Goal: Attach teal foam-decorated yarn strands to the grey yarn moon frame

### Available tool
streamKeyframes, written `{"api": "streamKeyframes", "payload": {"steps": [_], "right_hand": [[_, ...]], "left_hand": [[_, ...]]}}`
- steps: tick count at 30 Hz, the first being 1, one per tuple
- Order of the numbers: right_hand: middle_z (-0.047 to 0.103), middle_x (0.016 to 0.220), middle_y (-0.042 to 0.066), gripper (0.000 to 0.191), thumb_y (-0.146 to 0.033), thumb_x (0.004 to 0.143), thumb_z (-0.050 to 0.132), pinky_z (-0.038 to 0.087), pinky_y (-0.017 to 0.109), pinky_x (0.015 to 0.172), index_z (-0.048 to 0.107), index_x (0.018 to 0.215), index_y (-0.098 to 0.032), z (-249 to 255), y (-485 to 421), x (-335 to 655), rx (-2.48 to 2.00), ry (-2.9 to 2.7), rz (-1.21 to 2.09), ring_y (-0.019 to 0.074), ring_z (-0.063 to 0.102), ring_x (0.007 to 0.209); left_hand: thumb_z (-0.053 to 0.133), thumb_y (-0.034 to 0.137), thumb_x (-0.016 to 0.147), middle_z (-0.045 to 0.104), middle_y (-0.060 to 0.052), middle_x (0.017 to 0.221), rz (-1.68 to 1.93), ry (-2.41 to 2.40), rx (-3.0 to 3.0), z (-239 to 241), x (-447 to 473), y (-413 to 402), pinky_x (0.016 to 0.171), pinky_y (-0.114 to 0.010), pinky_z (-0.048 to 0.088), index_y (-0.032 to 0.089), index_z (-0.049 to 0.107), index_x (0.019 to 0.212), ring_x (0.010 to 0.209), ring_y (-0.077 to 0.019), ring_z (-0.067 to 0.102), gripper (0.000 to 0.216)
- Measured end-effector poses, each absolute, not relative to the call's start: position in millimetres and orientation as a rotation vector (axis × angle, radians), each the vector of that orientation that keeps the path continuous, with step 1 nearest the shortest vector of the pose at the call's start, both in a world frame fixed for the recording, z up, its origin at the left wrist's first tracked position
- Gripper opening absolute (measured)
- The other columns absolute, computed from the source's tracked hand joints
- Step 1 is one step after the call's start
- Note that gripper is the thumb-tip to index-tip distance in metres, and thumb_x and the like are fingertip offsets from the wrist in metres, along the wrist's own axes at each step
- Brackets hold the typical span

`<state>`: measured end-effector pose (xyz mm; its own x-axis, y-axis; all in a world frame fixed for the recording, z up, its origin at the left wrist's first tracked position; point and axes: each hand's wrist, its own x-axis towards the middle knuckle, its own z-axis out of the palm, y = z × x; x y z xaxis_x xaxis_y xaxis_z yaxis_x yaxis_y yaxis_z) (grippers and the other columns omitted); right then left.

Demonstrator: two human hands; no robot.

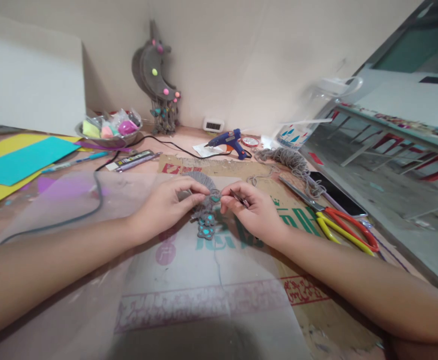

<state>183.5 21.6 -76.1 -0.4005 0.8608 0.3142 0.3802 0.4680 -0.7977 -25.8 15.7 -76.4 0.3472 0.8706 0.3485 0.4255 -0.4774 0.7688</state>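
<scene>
A small grey craft piece point(205, 231) with turquoise spots hangs over the sheet in front of me, a ribbed grey round part point(199, 181) behind it. My left hand point(169, 202) pinches its upper edge between thumb and fingertips. Close by on the right, my right hand point(254, 207) is closed, thumb against forefinger, at the end of a thin grey strand by the piece. A small dark metal tool point(240, 198) rests in its fingers; its exact kind is unclear. A thin grey thread point(217, 265) trails down over the translucent sheet point(199, 280).
A blue glue gun point(226, 141), grey yarn point(290, 162), large scissors with red and yellow handles point(348, 230) and a phone point(337, 194) lie around the cardboard point(316, 315). A grey moon ornament point(153, 75) stands behind a bowl of colourful packets point(106, 141). A cable point(94, 205) crosses left.
</scene>
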Motion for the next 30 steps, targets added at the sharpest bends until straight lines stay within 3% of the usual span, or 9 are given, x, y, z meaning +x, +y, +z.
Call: {"api": "streamKeyframes", "payload": {"steps": [7,12,30], "right_hand": [[0.070,0.078,0.000,0.006,-0.020,0.085,0.057,0.046,0.024,0.059,0.063,0.088,-0.022,-79.2,20.4,187.5,-0.942,-2.155,0.590,0.0125,0.063,0.066],[0.071,0.090,0.001,0.023,-0.006,0.081,0.055,0.050,0.023,0.069,0.061,0.096,-0.022,-79.3,19.4,192.9,-0.677,-2.312,0.381,0.0122,0.065,0.078],[0.070,0.085,0.002,0.024,-0.004,0.079,0.053,0.047,0.021,0.064,0.058,0.096,-0.020,-76.1,16.4,194.5,-0.555,-2.331,0.298,0.0104,0.063,0.071]], "left_hand": [[0.065,0.027,0.085,0.069,-0.002,0.086,1.067,1.001,2.221,-81.3,-26.6,15.2,0.080,-0.029,0.048,0.020,0.068,0.086,0.083,-0.0152,0.063,0.008],[0.064,0.022,0.085,0.068,-0.002,0.085,1.227,0.885,2.380,-81.1,-29.2,12.8,0.080,-0.032,0.047,0.020,0.065,0.087,0.084,-0.0161,0.062,0.003],[0.063,0.020,0.086,0.069,0.000,0.087,1.293,0.799,2.744,-78.1,-35.0,8.0,0.087,-0.037,0.040,0.024,0.062,0.092,0.090,-0.0170,0.059,0.007]]}}
